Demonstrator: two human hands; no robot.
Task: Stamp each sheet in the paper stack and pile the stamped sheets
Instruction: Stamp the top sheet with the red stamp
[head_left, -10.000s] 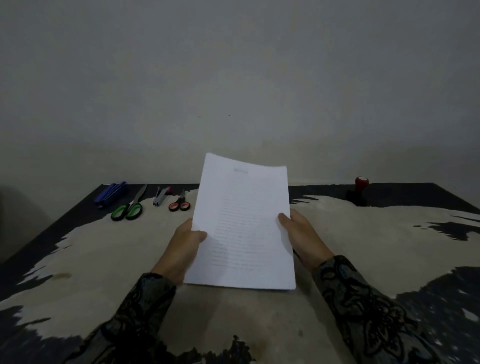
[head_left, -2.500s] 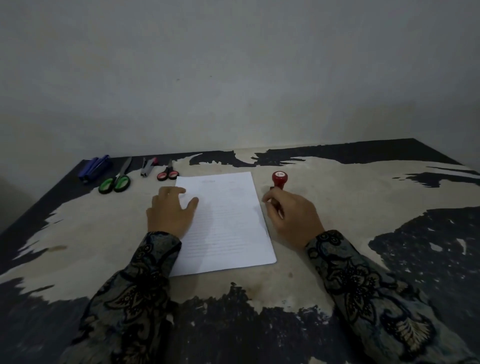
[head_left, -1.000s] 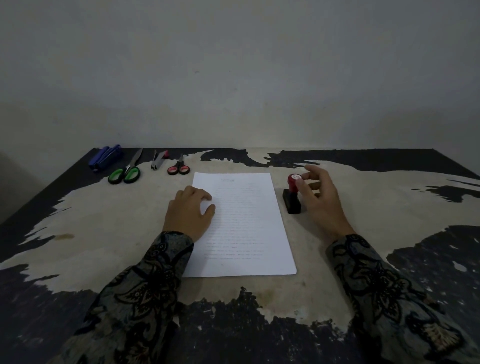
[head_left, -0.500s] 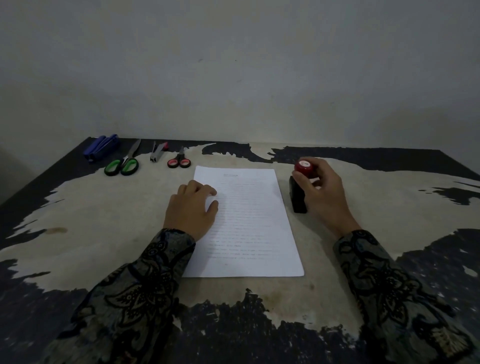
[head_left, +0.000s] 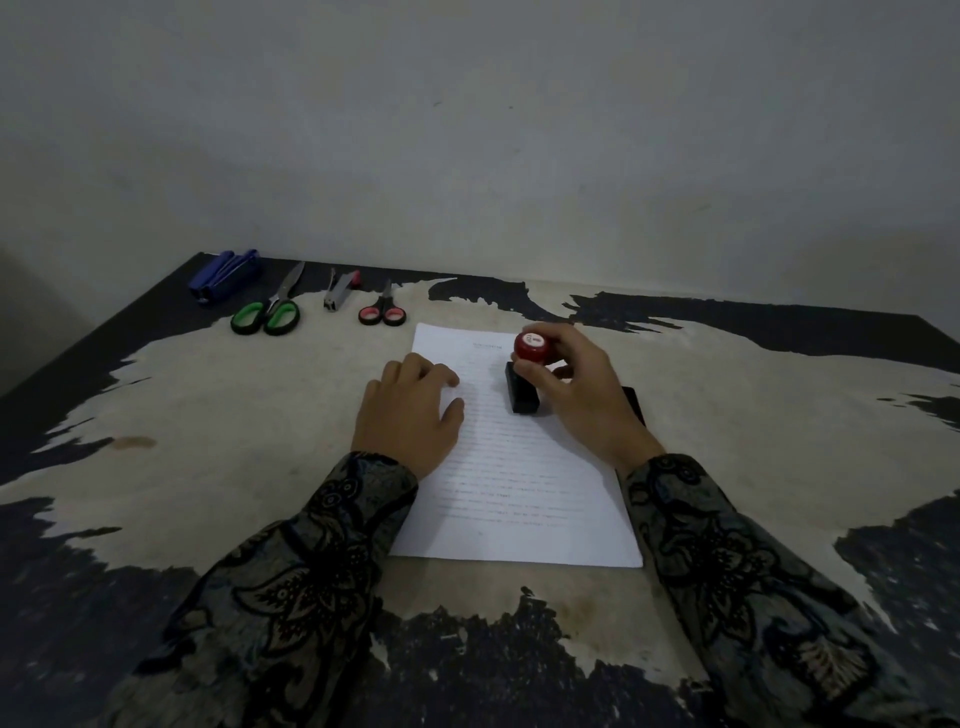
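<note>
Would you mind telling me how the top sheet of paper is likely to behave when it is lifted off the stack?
The top sheet looks thin, so it would probably flop and curl. It lies flat under the left hand, so it likely slides easily if pushed.

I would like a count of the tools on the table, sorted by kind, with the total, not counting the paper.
Scissors: 2, the green-handled scissors and the red-handled scissors
Staplers: 1, the blue stapler
Small grey and red tool: 1, the grey tool, kind unclear
Stamps: 1, the red-knobbed stamp, held by the right hand
Dark flat pad behind that hand: 1
Total: 6
</note>
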